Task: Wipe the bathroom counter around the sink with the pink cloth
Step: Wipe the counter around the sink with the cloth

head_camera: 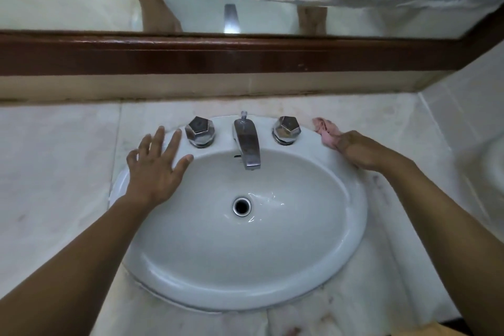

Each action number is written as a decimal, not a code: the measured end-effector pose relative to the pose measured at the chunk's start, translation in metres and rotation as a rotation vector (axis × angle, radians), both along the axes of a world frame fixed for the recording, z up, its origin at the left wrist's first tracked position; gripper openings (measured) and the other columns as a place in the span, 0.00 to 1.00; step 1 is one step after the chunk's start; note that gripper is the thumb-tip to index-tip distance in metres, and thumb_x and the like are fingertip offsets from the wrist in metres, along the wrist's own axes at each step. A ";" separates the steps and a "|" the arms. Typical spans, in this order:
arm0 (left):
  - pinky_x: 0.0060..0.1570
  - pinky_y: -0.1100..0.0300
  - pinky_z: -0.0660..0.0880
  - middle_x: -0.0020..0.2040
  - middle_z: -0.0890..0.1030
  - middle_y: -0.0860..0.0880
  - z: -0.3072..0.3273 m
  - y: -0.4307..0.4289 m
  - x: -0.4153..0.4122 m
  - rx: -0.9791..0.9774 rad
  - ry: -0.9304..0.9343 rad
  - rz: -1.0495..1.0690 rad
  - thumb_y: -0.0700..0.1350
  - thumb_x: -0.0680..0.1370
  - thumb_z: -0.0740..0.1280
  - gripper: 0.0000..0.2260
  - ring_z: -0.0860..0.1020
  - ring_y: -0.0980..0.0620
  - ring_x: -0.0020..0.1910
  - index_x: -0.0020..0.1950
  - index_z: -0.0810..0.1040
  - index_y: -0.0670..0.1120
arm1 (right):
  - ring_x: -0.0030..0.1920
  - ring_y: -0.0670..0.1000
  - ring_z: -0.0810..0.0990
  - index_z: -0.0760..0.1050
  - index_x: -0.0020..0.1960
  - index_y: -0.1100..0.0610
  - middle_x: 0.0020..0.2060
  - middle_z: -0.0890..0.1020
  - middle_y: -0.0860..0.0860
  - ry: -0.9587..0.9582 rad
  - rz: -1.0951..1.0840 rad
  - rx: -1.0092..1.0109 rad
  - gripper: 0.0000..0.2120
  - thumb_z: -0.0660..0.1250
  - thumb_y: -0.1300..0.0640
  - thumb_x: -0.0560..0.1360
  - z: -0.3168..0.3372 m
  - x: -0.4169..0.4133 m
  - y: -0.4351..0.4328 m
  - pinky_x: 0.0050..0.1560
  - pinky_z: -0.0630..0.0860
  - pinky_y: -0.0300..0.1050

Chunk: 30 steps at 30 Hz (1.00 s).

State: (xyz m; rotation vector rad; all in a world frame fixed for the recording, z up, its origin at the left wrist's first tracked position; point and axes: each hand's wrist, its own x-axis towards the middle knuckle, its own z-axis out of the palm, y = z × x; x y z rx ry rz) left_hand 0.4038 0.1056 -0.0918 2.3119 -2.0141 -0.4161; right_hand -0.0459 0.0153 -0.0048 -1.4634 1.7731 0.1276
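Note:
A white oval sink is set into a pale marble counter. My right hand is curled over the pink cloth and presses it on the sink's far right rim, just right of the right tap knob. Only the cloth's front end shows beyond my fingers. My left hand lies flat with fingers spread on the sink's far left rim, next to the left tap knob, holding nothing.
A chrome faucet stands between the two knobs, above the drain. A dark wooden mirror frame runs along the back wall. A tiled wall closes the counter on the right.

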 end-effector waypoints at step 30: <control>0.79 0.48 0.59 0.79 0.66 0.39 0.041 0.040 0.022 -0.066 0.498 0.087 0.53 0.80 0.68 0.29 0.62 0.41 0.79 0.79 0.68 0.45 | 0.43 0.55 0.78 0.82 0.62 0.54 0.50 0.77 0.54 0.229 -0.006 -0.442 0.12 0.68 0.59 0.80 -0.042 0.069 0.390 0.38 0.70 0.44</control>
